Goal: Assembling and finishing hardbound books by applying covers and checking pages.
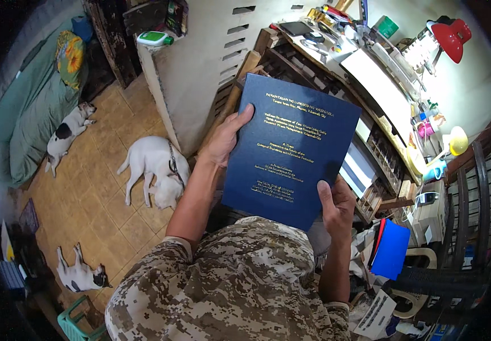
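Note:
A dark blue hardbound book (pixel 288 153) with gold lettering on its cover is held up in front of me, tilted slightly clockwise. My left hand (pixel 226 136) grips its left edge, the thumb lying on the cover and the fingers hidden behind. At the lower right edge, my right hand (pixel 336 207) holds it the same way, thumb on the front. The book looks closed, and it covers part of the wooden desk behind it.
A cluttered wooden desk (pixel 390 128) with a red lamp (pixel 453 40) stands at the right. Blue folders (pixel 390 250) lie below it. On the tiled floor at left are a white dog (pixel 148 165) and two spotted dogs (pixel 63 136). A green stool (pixel 77 318) stands lower left.

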{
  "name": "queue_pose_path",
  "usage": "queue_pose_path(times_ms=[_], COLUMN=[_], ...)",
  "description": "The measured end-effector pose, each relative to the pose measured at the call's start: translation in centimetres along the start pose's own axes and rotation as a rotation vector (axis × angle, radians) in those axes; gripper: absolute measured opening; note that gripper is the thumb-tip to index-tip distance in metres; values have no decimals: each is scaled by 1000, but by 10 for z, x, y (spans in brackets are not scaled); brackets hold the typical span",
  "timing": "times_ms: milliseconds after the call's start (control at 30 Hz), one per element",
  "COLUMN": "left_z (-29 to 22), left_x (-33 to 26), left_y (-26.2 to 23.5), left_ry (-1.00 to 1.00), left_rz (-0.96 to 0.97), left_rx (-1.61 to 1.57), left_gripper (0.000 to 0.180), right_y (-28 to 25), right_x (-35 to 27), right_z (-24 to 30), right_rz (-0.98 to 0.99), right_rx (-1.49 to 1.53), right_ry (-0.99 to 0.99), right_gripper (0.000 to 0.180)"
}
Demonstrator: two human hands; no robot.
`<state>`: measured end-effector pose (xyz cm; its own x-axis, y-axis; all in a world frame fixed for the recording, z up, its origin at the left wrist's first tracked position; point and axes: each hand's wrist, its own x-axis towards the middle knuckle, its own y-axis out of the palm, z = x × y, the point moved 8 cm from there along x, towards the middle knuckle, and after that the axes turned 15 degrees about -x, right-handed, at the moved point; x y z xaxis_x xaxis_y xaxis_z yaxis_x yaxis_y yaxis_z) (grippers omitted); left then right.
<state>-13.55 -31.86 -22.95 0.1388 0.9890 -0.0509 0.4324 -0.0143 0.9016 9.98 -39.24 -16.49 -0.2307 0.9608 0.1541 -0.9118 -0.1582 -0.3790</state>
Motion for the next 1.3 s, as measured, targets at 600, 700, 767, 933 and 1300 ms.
queue_pose_path(times_ms=[600, 700, 767, 933, 1300], left_z=[3, 3, 2, 2, 0], left_x=[2, 1, 1, 1, -2], left_y=[-7, -5, -5, -5, 3], left_ry=[-22, -16, -13, -16, -11], left_rz=[33, 18, 12, 6, 20], left_rx=[19, 15, 13, 21, 30], left_gripper=[44, 44, 44, 44, 41], right_y=[-1, -1, -1, -1, 0], right_x=[0, -1, -1, -1, 1], right_z=[-2, -1, -1, 1, -1], right_rz=[14, 18, 20, 14, 40], right_rx=[-31, -43, -47, -65, -77], right_ry=[27, 32, 34, 26, 39], right_gripper=[25, 25, 25, 25, 34])
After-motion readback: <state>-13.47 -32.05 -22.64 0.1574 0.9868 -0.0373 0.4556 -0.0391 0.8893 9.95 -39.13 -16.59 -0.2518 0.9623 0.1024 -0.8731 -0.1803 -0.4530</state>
